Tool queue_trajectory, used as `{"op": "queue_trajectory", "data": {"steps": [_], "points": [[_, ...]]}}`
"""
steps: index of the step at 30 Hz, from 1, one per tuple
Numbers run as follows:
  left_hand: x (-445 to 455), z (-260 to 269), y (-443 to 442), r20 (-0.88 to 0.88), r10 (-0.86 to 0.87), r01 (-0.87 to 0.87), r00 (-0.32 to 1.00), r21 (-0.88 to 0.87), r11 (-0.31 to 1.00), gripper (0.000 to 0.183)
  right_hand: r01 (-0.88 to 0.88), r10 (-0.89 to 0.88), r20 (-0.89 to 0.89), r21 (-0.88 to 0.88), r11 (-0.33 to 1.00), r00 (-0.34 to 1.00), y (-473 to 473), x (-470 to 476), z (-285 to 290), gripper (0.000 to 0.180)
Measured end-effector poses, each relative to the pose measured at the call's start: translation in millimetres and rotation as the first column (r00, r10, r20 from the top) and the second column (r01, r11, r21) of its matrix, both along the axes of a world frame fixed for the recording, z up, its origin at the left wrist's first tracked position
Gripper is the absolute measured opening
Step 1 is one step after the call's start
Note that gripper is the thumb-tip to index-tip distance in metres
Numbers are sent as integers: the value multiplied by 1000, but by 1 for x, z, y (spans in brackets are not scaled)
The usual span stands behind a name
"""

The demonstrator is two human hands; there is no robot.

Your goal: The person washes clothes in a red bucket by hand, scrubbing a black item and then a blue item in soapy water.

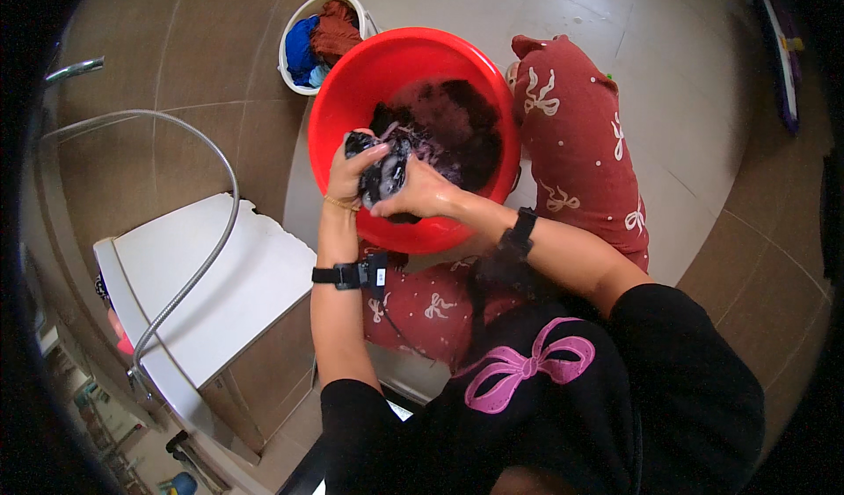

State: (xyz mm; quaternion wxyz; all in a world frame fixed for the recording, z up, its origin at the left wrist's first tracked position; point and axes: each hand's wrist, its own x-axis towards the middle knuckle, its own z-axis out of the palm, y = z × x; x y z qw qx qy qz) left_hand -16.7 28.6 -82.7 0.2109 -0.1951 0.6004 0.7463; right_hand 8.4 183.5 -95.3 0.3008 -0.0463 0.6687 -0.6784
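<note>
A red plastic basin (356,66) stands on the floor before me, with dark wet cloth (471,119) lying in water in it. Above the basin's near left part, my left hand (347,168) grips a soapy bunch of black cloth (386,165) from the left side. Against the same bunch, from the right, presses my right hand (422,188), its fingers partly hidden by the cloth and its thumb at the lower edge. Suds show on the bunch and on the water beside it.
Behind the basin at the left is a white bucket (287,73) holding blue and rust-brown cloths. A metal shower hose (227,224) loops over a white panel (211,264) at the left. My knees in red patterned trousers (573,132) flank the basin.
</note>
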Motion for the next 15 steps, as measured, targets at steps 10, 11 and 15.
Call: {"op": "queue_trajectory", "data": {"steps": [10, 11, 15], "points": [[7, -88, 37, 3, -125, 45, 992, -940, 338, 41, -7, 130, -187, 545, 838, 974, -5, 11, -65, 81], [7, -85, 24, 13, -100, 56, 995, -898, 436, 48, 4, 47, -100, 462, 887, 994, -8, 10, -59, 68], [-5, -16, 6, -17, 223, -223, 975, 1, 975, 52, -36, 66, 235, -132, 991, 970, 0, -14, -47, 37]]}}
